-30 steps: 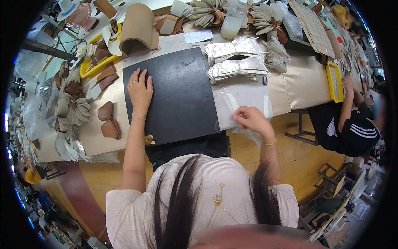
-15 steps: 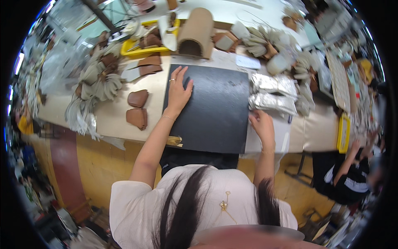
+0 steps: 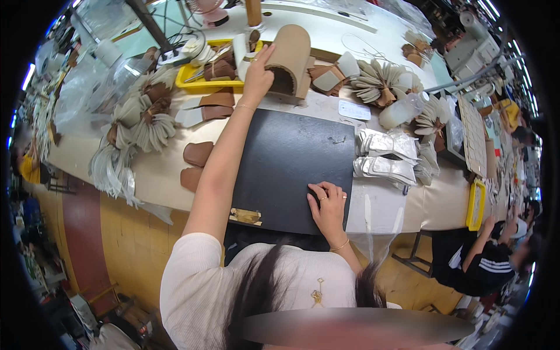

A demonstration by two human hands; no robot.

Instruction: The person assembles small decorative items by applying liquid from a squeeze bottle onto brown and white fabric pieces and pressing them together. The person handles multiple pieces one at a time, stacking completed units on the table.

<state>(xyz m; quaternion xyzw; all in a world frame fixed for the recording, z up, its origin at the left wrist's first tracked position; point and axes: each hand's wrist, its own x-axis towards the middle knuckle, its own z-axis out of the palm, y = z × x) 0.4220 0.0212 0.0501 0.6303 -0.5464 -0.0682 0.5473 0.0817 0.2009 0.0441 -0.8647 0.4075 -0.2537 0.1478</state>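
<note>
Reaches left hand (image 3: 258,77) to brown arch (image 3: 293,46) beyond black board (image 3: 291,154) with straightish fingers, hold unclear, rests right hand (image 3: 331,205) on board with loosely bent, empty fingers, may shift arch by brushing its edge.

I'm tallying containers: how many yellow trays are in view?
2. One yellow tray lies beside the left hand, left of the curved brown form; the second yellow tray is toward the right, near a co-worker. Others may be hidden.

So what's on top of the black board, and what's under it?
Your right hand rests on the black board near its right edge, and a tan patch sits at its near left corner. What lies underneath is covered.
</note>
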